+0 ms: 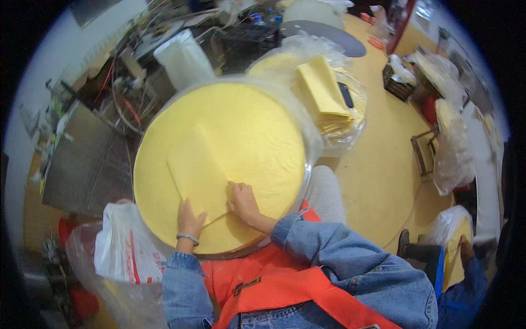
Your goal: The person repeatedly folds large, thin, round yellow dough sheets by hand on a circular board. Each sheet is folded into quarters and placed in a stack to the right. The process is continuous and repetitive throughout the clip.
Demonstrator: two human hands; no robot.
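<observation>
A round stack of thin yellow sheets [263, 131] lies before me, with clear plastic showing around its edge. On it is a folded yellow sheet [197, 172], lighter and roughly rectangular. My left hand [190, 221] rests at the near left corner of this fold, thumb apart from the fingers. At the fold's right edge, my right hand [244, 203] touches the yellow material with its fingertips; whether it pinches the sheet cannot be told. A bracelet circles my left wrist.
Beyond on the right, a stack of folded yellow sheets [324, 90] lies on plastic beside a dark phone-like object [345, 95]. A white plastic bag [119, 242] hangs at the near left. A black crate [397, 80] stands farther right. Another person's hand [465, 249] holds yellow material at the lower right.
</observation>
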